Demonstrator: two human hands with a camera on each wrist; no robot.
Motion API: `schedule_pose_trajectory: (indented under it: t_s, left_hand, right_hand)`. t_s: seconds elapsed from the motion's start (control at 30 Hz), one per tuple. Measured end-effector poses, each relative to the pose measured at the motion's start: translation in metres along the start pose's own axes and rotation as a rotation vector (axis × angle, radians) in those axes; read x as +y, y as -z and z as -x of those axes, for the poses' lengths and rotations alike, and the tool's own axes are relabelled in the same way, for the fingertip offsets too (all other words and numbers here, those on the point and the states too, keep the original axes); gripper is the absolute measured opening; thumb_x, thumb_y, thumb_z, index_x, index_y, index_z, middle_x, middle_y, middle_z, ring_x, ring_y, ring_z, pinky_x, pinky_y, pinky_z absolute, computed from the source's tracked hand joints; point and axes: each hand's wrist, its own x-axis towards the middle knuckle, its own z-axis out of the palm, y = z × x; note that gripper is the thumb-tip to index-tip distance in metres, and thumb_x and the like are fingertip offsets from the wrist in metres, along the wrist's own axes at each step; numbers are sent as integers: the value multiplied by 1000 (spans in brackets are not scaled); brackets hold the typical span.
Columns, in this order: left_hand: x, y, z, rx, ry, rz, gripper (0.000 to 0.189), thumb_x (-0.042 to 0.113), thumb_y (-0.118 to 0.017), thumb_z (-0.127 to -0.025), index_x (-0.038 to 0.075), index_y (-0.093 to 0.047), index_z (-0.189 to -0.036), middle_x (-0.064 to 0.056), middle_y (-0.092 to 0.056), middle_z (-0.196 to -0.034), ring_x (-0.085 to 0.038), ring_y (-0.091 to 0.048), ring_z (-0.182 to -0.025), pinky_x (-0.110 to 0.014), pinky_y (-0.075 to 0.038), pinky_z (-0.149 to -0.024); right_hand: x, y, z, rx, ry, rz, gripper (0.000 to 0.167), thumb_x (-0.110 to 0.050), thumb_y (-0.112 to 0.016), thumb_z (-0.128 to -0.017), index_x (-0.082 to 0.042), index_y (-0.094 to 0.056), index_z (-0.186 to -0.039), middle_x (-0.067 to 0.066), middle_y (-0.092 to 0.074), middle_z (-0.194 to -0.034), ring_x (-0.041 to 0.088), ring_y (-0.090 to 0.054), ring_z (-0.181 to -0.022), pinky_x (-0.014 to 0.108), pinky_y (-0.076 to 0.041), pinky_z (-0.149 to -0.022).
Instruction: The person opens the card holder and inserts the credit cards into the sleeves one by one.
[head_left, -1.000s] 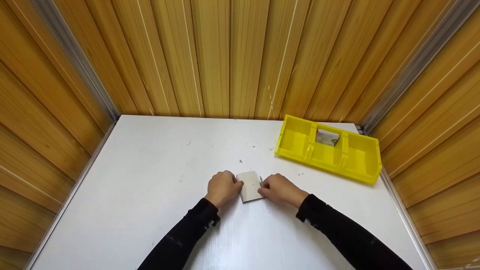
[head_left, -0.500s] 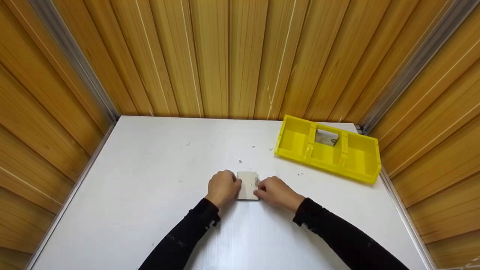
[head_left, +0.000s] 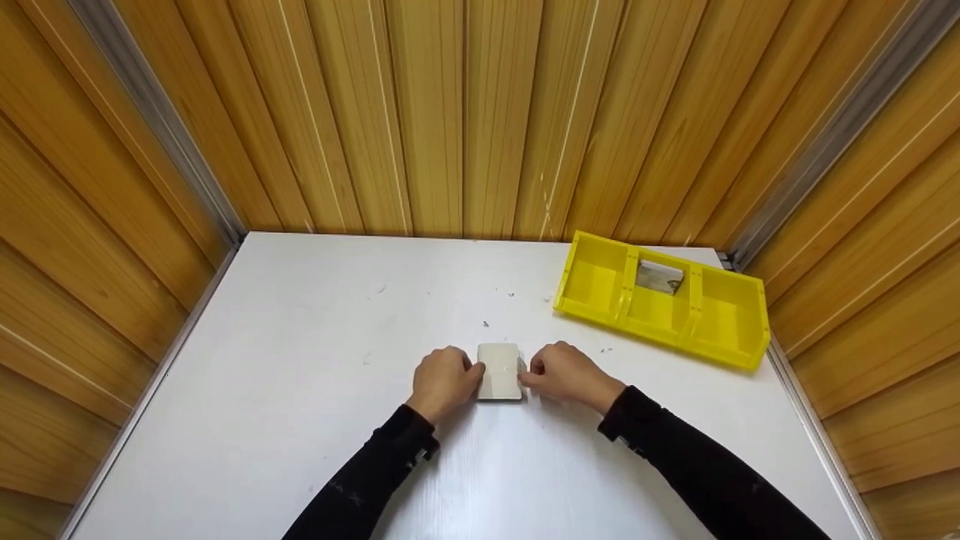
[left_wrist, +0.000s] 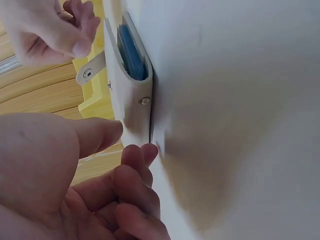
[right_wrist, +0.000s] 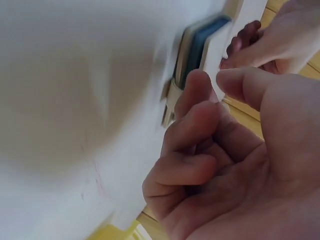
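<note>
A small beige card holder [head_left: 499,372] lies on the white table between the two hands. Blue sleeves [left_wrist: 131,52] show inside its folded cover in the left wrist view. Its snap strap [left_wrist: 91,69] sticks out unfastened on the right side, and a metal snap is visible on the cover. The left hand [head_left: 444,382] pinches the holder's left edge between thumb and fingers. Beside the right edge is the right hand [head_left: 571,377], fingers loosely bent. In the right wrist view, a gap shows between its thumb and index fingertip, with the holder just beyond them.
At the back right of the table [head_left: 322,315] stands a yellow tray [head_left: 667,330] with 3 compartments. Its middle one contains a small white-and-grey item [head_left: 660,277]. Wood-patterned panels [head_left: 420,112] rise behind and at both sides.
The card holder has turned from slightly tilted to straight. The right hand first moved in at the strap, then drew slightly back to the right. The left hand stays at the left edge.
</note>
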Motion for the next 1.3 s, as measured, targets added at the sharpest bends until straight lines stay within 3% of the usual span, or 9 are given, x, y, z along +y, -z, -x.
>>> schedule_pose_trajectory:
  t_s: [0.2, 0.47, 0.77, 1.3]
  left_hand:
    - [-1, -1, 7, -26, -7, 42, 34, 39, -78, -99, 12, -79, -77, -3, -75, -76, -18, -63, -66, -37, -50, -64]
    - [-2, -4, 11, -22, -29, 46, 36, 41, -79, -98, 14, -78, -74, -2, -75, -75, -17, -62, -65, -35, -48, -62]
    - [-3, -8, 13, -18, -38, 36, 35, 39, -84, -94, 14, -77, -71, -1, -74, -73, -15, -58, -63, -33, -46, -60]
    - [-4, -4, 12, 8, -41, 21, 35, 34, -85, -91, 15, -72, -65, 0, -68, -69, -15, -54, -61, -33, -41, -57]
  right_hand:
    - [-4, 8, -8, 61, 6, 41, 47, -33, -74, -99, -22, -58, -56, -13, -42, -52, 7, -38, -51, 25, -31, -53]
    - [-11, 7, -18, 26, -57, 107, 51, -33, -73, -93, -23, -45, -52, -12, -32, -50, 10, -34, -52, 28, -27, -52]
    - [-11, 6, -18, 14, -76, 149, 37, -28, -70, -92, -18, -59, -58, -7, -45, -55, 14, -44, -56, 30, -34, -55]
    - [-27, 10, -21, -4, -61, 167, 36, -30, -68, -95, -17, -63, -62, -5, -52, -61, 17, -48, -62, 33, -38, -61]
